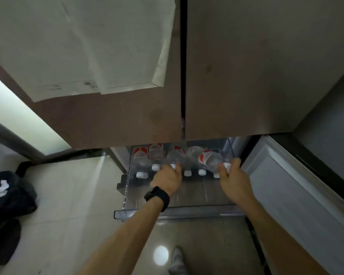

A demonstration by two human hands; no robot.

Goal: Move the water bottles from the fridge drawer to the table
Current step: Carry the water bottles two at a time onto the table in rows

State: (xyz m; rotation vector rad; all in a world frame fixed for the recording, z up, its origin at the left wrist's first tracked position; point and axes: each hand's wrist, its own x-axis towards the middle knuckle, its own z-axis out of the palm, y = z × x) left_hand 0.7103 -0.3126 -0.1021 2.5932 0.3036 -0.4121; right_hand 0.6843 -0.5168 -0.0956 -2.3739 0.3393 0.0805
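Between the two hands, two water bottles (195,155) lie on their sides in the fridge drawer (197,213). Their long axes run front to back, white caps (187,173) toward the person, bases tucked under the closed upper doors (246,76). More bottles lie the same way outboard of the left hand. The row sits side by side across the rear of the drawer.

Left hand (167,180), with a black wristwatch (157,197) on the wrist, reaches over the neck of the third bottle (174,156) from the left. Its fingers curl down by the cap, but the tips are hidden and a closed hold cannot be confirmed. Right hand (233,182) is at the end bottle (210,160), which lies slanted, base swung toward the left hand. Thumb and fingers curl round either side of its cap end.

Drawer is clear plastic and pulled out. Open drawer floor lies between the hands and the front lip, which passes beneath both forearms. Just outboard of the right hand stands an open lower door (286,185), close to the drawer's side wall. Outboard of the left hand, pale tiled floor (68,195) lies open, with a dark bag (10,191) well apart. Paper sheets (87,46) hang on the door above the left hand. A shoe (177,259) shows between the forearms.
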